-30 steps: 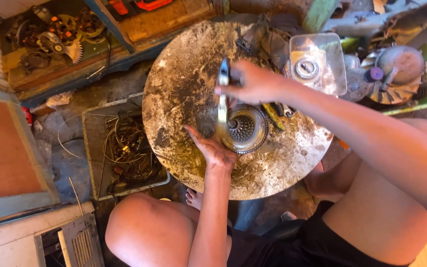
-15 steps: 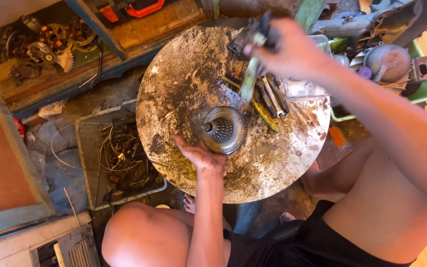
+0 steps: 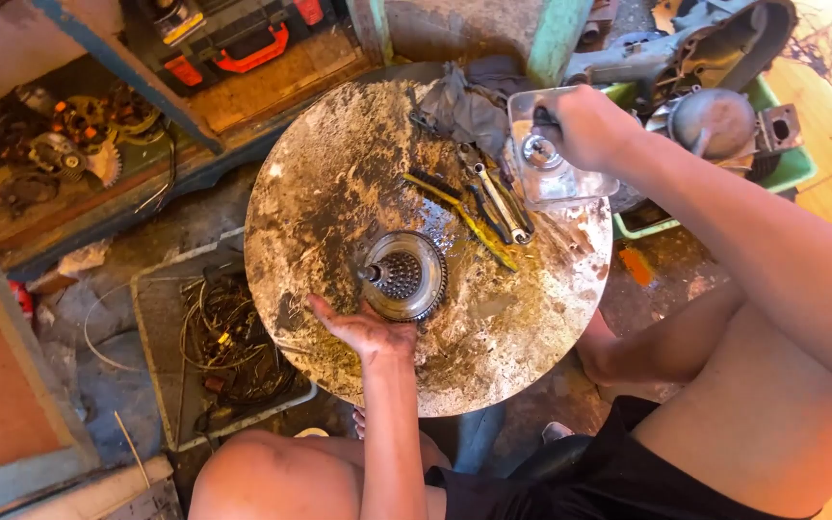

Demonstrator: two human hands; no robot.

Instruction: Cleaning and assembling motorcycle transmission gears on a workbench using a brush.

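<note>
A round perforated metal drum (image 3: 404, 276) with a toothed rim and a short centre shaft lies on a grimy round metal tabletop (image 3: 339, 173). My left hand (image 3: 363, 330) rests open on the tabletop, fingertips against the drum's near edge. At the tabletop's far right edge, my right hand (image 3: 585, 125) is curled over a clear plastic box (image 3: 560, 183) holding a round metal piece. A dark tool end sticks out of its fist. Between drum and box lie wrenches (image 3: 495, 200) and a yellow-handled tool (image 3: 464, 220).
A grey rag (image 3: 464, 106) lies at the far edge of the tabletop. A tray of tangled wires (image 3: 228, 337) sits on the floor to the left. A green tray (image 3: 793, 171) with engine parts (image 3: 715, 120) stands right; a shelf with gears (image 3: 69, 144) is at far left.
My right hand lifted its tool off the drum and carried it up and to the right, over the clear box. My left hand stayed at the drum's near edge.
</note>
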